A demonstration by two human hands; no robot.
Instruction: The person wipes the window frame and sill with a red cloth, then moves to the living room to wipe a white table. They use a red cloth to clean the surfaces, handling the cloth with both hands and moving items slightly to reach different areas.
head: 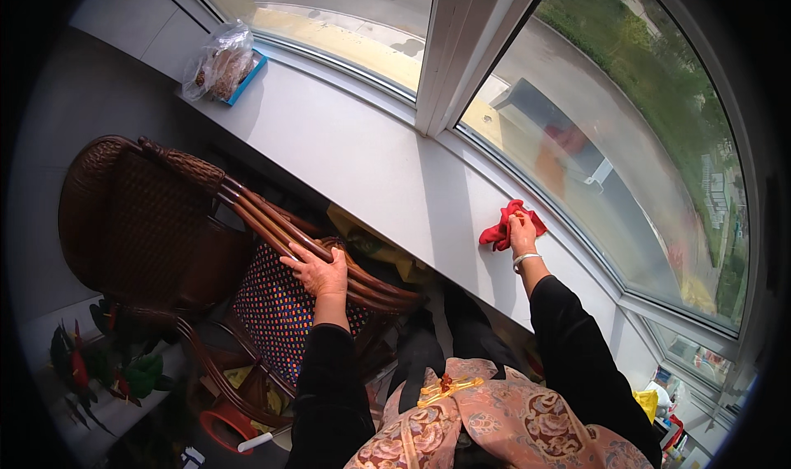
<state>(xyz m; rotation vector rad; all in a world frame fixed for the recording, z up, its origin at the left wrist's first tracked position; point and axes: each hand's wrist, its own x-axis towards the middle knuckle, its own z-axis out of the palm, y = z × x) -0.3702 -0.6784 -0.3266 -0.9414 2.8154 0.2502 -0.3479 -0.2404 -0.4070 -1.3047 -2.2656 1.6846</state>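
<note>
My right hand (523, 233) grips a crumpled red cloth (497, 234), which rests on the white windowsill (346, 154) close to the window frame. A bracelet circles that wrist. My left hand (320, 272) is closed over the curved brown armrest (266, 222) of a rattan armchair (139, 222), its thumb and fingers on opposite sides of the rails. Below that hand lies a dark seat cushion (272, 311) dotted with small coloured shapes.
At the sill's far left, a clear plastic bag (219, 61) of pine cones sits on a blue tray (248, 77). Tall window panes (587, 141) border the sill. Potted plants (133, 370) and a red container (228, 422) stand at lower left; assorted items (670, 401) crowd the lower right.
</note>
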